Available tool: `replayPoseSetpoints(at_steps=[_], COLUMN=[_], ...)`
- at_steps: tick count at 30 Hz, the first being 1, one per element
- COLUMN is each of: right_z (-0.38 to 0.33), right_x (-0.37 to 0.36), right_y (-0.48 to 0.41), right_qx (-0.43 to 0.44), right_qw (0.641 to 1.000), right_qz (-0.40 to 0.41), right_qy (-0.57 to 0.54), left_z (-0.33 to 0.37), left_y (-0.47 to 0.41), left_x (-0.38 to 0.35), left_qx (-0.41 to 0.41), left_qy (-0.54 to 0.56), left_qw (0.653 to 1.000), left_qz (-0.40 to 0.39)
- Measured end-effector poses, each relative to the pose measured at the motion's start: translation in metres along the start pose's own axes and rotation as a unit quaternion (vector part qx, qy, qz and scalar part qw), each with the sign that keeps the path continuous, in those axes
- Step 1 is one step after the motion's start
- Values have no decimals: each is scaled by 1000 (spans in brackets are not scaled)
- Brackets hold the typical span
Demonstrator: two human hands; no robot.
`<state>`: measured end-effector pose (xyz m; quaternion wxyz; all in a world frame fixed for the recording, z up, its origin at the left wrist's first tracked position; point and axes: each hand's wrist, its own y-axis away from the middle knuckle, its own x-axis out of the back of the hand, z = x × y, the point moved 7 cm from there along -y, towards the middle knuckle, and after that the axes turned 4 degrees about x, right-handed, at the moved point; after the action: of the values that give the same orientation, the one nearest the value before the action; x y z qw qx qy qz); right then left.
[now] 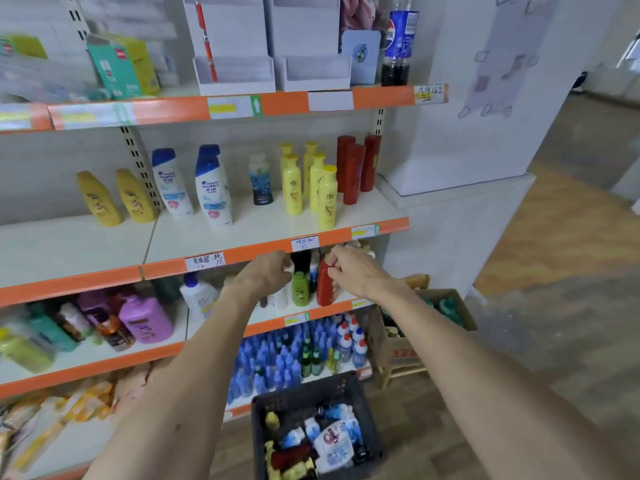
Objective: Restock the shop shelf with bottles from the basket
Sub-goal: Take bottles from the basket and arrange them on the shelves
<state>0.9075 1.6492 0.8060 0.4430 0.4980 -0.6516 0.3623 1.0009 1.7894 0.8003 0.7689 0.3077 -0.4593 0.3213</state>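
The upright red bottle [325,289], at nine o'clock from the right hand [353,271], is pinched at its top by it; what is held in the curled left hand [266,277] cannot be told.

Not much to report from my feed, honestly: the person's left arm [194,368] and right arm [460,344] are bare along every bit that shows, and so are the left hand [266,271] and right hand [356,271]. Slim, long-ish forearms, and one tiny dark speck [178,427] on the left one.
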Motion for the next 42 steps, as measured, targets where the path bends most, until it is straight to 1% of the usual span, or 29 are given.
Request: replayPoseSetpoints(at_steps=[2, 5, 9, 15, 19, 23, 25, 27, 29, 33, 36, 38, 42], right_z=[10, 26, 30, 32, 40, 50, 57, 66, 80, 124, 159, 185, 239], right_x=[8, 20, 25, -5, -28, -56, -81, -117, -162, -267, -366, -433, -572], right_y=[-10, -28, -46, -67, -73, -77, -78, -78, -73, -68, -55, -45, -21], right_qx=[-2, -12, 9, 21, 21, 44, 49, 57, 53, 30, 19, 20, 12], right_qw=[1000, 999, 998, 998, 996, 994, 993, 991, 990, 989, 984, 982, 978], right_qz=[6, 23, 36, -1, -36, -56, -73, -93, -114, -129, -170, -176, -199], right_qy=[14, 21, 42, 67, 82, 83, 76, 75, 68, 61, 59, 63, 58], left_z=[11, 25, 24, 16, 6, -4, -10, -18, -31, -91, -146, -180, -232], left_y=[-19, -35, -50, -65, -66, -62, -63, -64, -68, -86, -92, -98, -112], left_x=[3, 3, 4, -11, -29, -56, -80, -119, -173, -290, -384, -448, -580], left_qx=[-3, -9, -1, 12, 31, 44, 34, 9, 2, 56, 81, 90, 79], left_qy=[-8, 10, -56, -119, -120, -111, -97, -78, -69, -57, -48, -52, -46], left_qw=[1000, 1000, 997, 992, 992, 992, 994, 996, 998, 996, 993, 992, 991], left_qz=[16, 27, 48, 37, 35, 35, 32, 31, 3, -35, -66, -72, -98])
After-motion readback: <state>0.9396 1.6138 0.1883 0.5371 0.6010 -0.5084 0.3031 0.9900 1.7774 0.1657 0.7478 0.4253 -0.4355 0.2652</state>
